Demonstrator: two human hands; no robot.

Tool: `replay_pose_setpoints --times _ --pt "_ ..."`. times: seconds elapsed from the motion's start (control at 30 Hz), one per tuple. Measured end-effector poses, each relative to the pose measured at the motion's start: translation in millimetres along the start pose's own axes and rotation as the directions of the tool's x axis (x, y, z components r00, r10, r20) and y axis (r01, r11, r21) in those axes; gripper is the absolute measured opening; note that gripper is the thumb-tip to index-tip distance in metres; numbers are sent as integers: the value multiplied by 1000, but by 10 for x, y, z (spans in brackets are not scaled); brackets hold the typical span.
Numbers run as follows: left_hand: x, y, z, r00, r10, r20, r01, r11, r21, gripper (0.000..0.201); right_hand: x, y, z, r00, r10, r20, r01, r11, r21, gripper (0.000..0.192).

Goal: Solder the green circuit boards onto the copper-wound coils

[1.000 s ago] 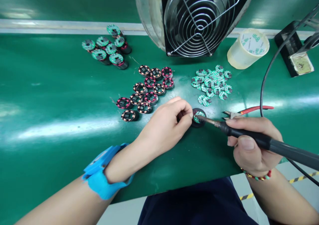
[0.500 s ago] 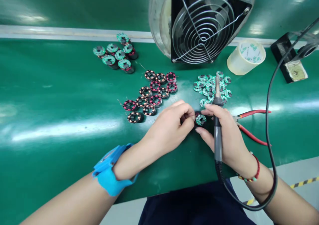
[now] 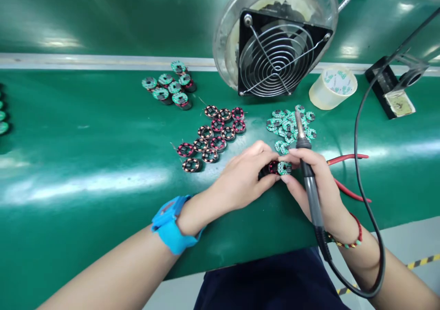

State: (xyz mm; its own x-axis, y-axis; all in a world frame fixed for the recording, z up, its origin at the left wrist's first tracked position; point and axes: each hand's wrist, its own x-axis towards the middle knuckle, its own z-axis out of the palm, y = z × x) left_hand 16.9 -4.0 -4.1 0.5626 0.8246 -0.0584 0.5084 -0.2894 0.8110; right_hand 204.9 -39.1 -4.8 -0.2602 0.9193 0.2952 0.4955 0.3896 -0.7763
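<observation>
My left hand [image 3: 242, 177] is closed around a dark motor stator [image 3: 272, 167] with red windings, its thumb and fingers on either side. At the stator's right end is a small round green circuit board [image 3: 284, 168], pinched at its edges by fingertips of my right hand [image 3: 321, 186]. Whether the board is fully seated against the stator, I cannot tell. That right hand also holds a soldering iron [image 3: 310, 193], its grip lying between thumb and forefinger and its tip pointing up and away. Just beyond the fingers lies a pile of loose green circuit boards [image 3: 287, 124].
Several bare stators [image 3: 209, 138] stand left of the pile; stators topped with boards [image 3: 172, 88] are farther back. A fan [image 3: 277, 58] hangs above the bench. Right are a tape roll [image 3: 332, 90], an iron stand [image 3: 392, 95] and red-handled pliers [image 3: 350, 191]. The iron's cord [image 3: 359, 149] loops past my right forearm.
The view has shifted slightly. The stator and board have moved a little right in my hands, and more of the red windings shows. The soldering iron leans more to the left at its tip.
</observation>
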Motion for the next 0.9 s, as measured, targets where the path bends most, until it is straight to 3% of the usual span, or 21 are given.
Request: replay_pose_setpoints --times 0.13,0.3,0.4,0.53,0.6,0.67,0.73,0.8,0.9 --pt "56 -17 -42 1000 21 -6 -21 1000 -22 10 -13 -2 -4 994 112 10 -113 987 117 44" --pt "55 -19 -68 999 -23 -35 22 999 -36 7 -41 20 34 990 135 35 -138 979 149 43" --pt "28 -27 -67 995 -72 -64 64 991 -114 5 -41 28 39 993 117 -2 -116 987 114 42" --pt "-5 -24 -61 989 -3 -151 -20 988 -153 10 -21 -8 -3 996 55 -76 -49 996 77 43" --pt "-16 -4 -56 982 -62 -181 11 962 -271 12 -16 -43 -26 996 -4 -93 8 999 39 47" --pt "-27 22 -50 980 -173 -98 99 852 -515 19 -21 -72 -38 991 -91 -102 89 996 -18 49" --pt "-40 45 -45 971 -237 43 191 646 -739 27 -32 -82 -42 981 -175 -89 169 984 -63 52" --pt "-56 60 -41 958 -250 140 245 460 -854 31 -42 -74 -44 971 -232 -61 226 971 -82 54" --pt "-73 77 -31 938 -280 202 290 320 -902 30 -44 -54 -39 957 -288 -28 284 953 -106 54"
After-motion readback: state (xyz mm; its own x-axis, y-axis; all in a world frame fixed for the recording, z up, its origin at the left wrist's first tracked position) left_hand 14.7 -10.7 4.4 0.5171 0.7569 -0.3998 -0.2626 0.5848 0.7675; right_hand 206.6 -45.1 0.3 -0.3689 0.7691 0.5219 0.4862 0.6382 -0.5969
